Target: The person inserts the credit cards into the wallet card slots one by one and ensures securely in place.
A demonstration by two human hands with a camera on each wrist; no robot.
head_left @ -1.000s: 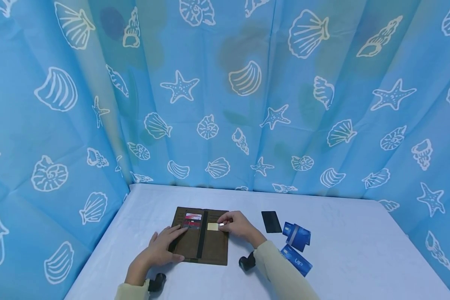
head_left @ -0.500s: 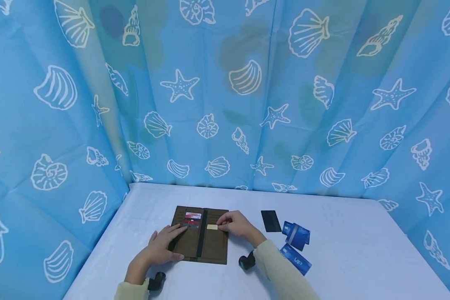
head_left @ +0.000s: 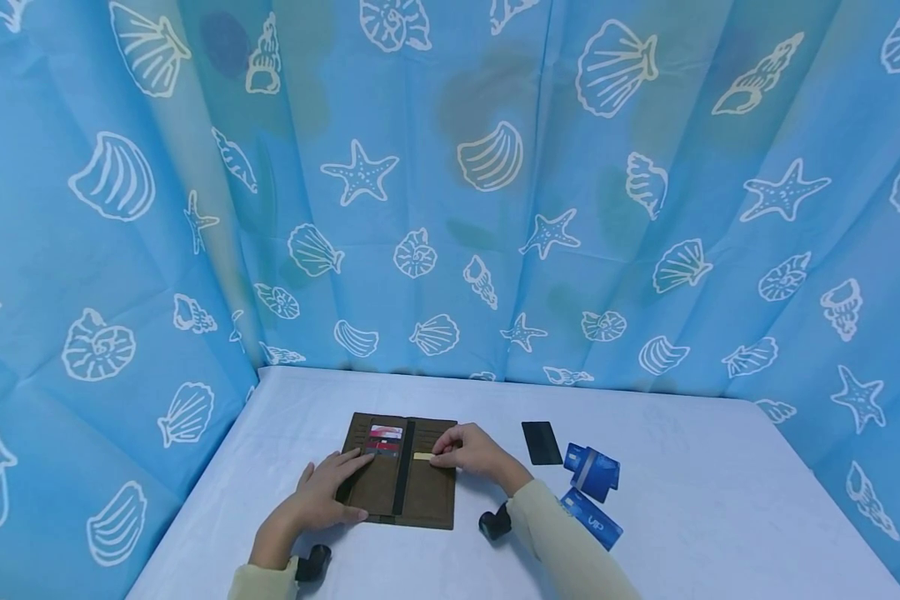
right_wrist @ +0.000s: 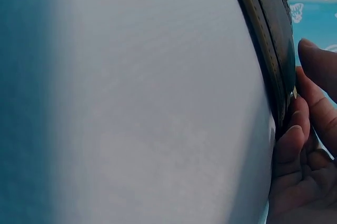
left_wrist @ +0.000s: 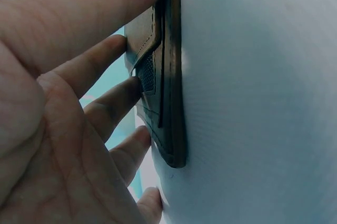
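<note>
A brown long wallet (head_left: 378, 487) lies spread open on the white table. Colourful cards (head_left: 386, 432) show in the slots of its left half. A thin strip of a gold card (head_left: 422, 456) sticks out of a slot in the right half. My right hand (head_left: 476, 452) holds that card at its right end with bent thumb and fingers; in the right wrist view its fingertips are by the wallet's edge. My left hand (head_left: 318, 497) rests on the wallet's left half, fingers extended, thumb near the lower edge. The left wrist view shows this hand's fingertips (left_wrist: 142, 134) against the wallet.
Right of the right hand, a black card (head_left: 542, 442) lies on the white table (head_left: 720, 500). Near it are blue cards with a grey band (head_left: 592, 472) and a blue VIP card (head_left: 592, 517). A blue shell-patterned curtain (head_left: 450, 208) stands behind the table.
The gold card has slid down into its slot, so less of it shows. My right hand's fingers have shifted slightly left with it. The left hand stays put.
</note>
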